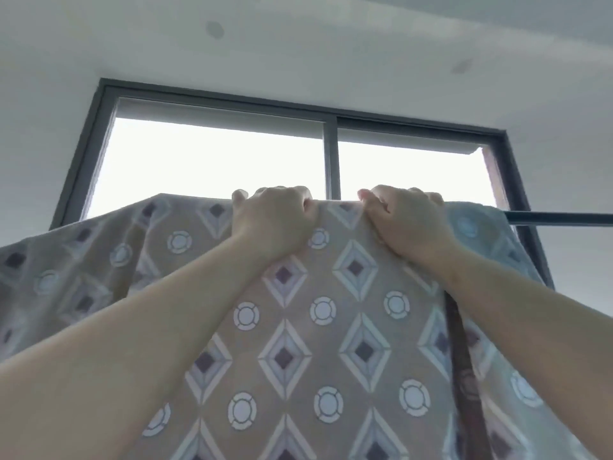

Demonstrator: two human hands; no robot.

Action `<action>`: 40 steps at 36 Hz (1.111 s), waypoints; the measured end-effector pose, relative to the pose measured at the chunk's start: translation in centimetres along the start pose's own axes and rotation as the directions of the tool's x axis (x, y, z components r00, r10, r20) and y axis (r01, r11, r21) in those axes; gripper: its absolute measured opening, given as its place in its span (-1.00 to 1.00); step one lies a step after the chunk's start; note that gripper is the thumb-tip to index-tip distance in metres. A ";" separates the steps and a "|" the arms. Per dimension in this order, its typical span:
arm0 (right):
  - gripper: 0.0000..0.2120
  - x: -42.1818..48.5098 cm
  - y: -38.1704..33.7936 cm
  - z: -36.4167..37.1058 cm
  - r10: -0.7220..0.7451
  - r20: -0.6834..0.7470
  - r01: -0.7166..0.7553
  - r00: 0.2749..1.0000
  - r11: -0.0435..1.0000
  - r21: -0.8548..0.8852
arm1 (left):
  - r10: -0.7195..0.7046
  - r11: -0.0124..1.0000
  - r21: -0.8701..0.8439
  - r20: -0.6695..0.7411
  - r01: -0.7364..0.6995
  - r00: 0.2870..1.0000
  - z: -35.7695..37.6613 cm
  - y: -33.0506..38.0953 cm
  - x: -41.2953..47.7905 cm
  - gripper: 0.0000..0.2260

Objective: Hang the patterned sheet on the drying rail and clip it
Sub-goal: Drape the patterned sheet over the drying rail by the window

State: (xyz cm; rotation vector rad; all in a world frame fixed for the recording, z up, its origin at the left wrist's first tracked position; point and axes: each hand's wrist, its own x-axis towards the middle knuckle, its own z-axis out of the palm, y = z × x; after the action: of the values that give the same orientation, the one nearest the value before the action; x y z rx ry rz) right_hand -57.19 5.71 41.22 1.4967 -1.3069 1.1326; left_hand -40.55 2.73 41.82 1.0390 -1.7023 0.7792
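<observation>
The patterned sheet (318,343), beige with blue diamonds and white rings, is draped over the dark drying rail (560,218) above me. Only the rail's right end shows; the rest lies under the cloth. My left hand (273,217) grips the sheet's top fold at the rail, fingers curled over it. My right hand (406,219) grips the same fold a little to the right, pinching the cloth. A dark brown border strip (461,360) of the sheet hangs down at the right. No clip is in view.
A dark-framed window (331,154) with bright glass stands behind the rail. The white ceiling (298,44) is overhead. The sheet's left part (66,270) sags lower toward the left edge of the view.
</observation>
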 end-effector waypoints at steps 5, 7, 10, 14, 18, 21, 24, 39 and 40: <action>-0.59 -1.5 4.2 -1.3 0.098 -0.028 -0.100 0.995 0.989 -0.110 | 0.106 0.992 -0.075 0.035 -0.103 0.994 1.1 4.9 0.1 -0.66; -0.61 -1.8 5.4 -1.7 0.175 -0.024 -0.176 0.984 0.979 -0.099 | 0.107 0.993 -0.059 0.062 -0.104 0.992 1.5 6.2 0.3 -0.63; -0.60 -2.5 6.8 -2.2 0.276 -0.042 -0.278 0.960 0.959 -0.047 | 0.056 0.998 -0.013 0.053 -0.055 0.997 2.2 7.0 0.5 -0.57; -0.58 -3.6 7.4 -2.2 0.251 -0.035 -0.252 0.967 0.968 -0.010 | 0.010 0.998 0.057 -0.024 -0.009 1.000 3.0 7.1 0.4 -0.51; -0.70 -3.1 8.3 -2.7 0.184 -0.050 -0.183 0.982 0.983 0.020 | 0.003 1.000 -0.014 -0.106 -0.005 0.994 3.2 7.1 0.4 -0.57; -0.83 -2.4 9.1 -3.2 0.112 -0.076 -0.113 0.991 0.994 -0.007 | 0.020 0.996 -0.086 -0.145 -0.033 0.989 3.5 6.4 0.7 -0.58; -0.92 -1.8 10.0 -3.6 0.068 -0.084 -0.065 0.994 0.997 0.040 | -0.006 0.996 -0.086 -0.190 -0.011 0.982 3.6 5.5 0.9 -0.58; -0.80 -2.6 11.3 -4.8 0.481 0.554 -0.720 0.680 0.292 0.630 | -0.038 0.963 -0.269 -0.179 -0.012 0.983 3.5 6.2 0.9 -0.74; -0.75 -2.4 11.2 -5.1 0.437 0.586 -0.724 0.682 0.295 0.623 | -0.044 0.945 -0.326 -0.162 -0.012 0.986 3.4 6.0 1.1 -0.74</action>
State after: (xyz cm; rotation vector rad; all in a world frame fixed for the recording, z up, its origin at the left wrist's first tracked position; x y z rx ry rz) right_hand -68.97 9.95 40.46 1.9544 -1.7440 2.3762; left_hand -47.51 2.18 41.46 0.7367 -1.6086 0.5334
